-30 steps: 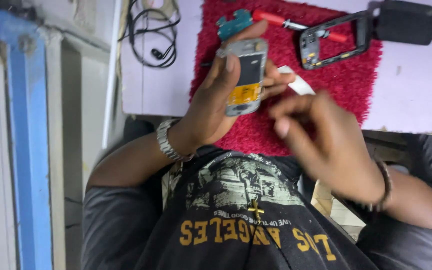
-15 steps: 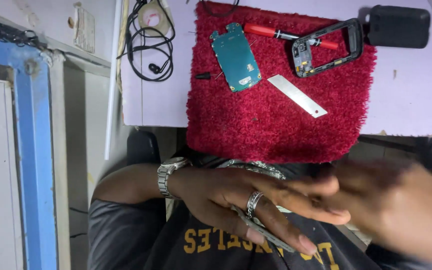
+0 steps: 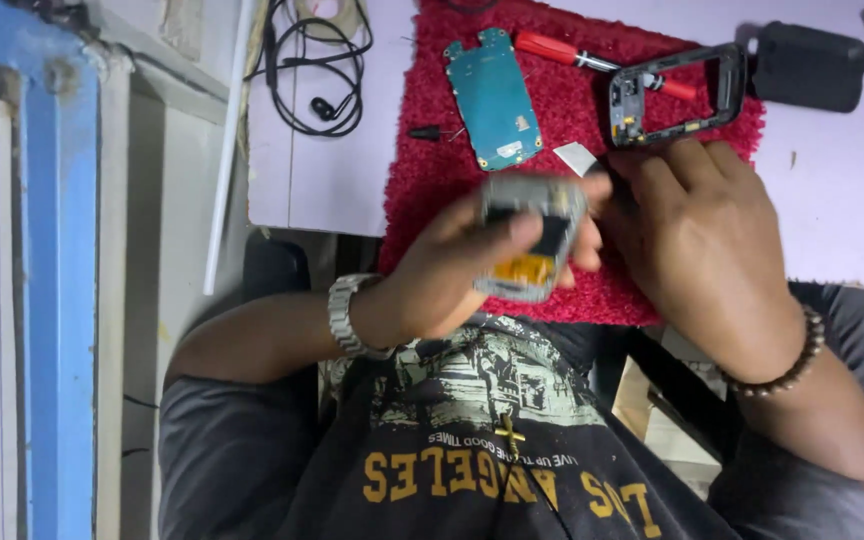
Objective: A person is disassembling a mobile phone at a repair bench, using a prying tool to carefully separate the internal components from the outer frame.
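While the view looked down and appeared turned upside down, with the person's dark printed shirt (image 3: 492,450) at the bottom, both hands met over the near edge of a red shaggy mat (image 3: 432,180) lying on a pale lilac counter (image 3: 322,180). One hand (image 3: 452,275), with a metal wristwatch (image 3: 350,315) at its wrist and shown on the left of the picture, was wrapped around a grey phone body (image 3: 530,240), thumb across its front; a yellow-orange part showed at the lower end of the phone, which was blurred. The other hand (image 3: 702,240), wearing a dark beaded bracelet (image 3: 782,365), was curled with its fingers bent toward the phone's upper edge; whether it gripped anything could not be told. Which hand was the person's left and which the right could not be judged with certainty from this angle. On the mat beyond the hands lay a teal circuit board (image 3: 495,100), a red-handled screwdriver (image 3: 572,52), a black phone frame (image 3: 677,95) and a small white slip (image 3: 577,158). A black rectangular block (image 3: 810,65) sat on the counter just beside the mat, and coiled black earphones (image 3: 312,70) lay near the counter's other end, beside a blue-painted frame (image 3: 57,300).
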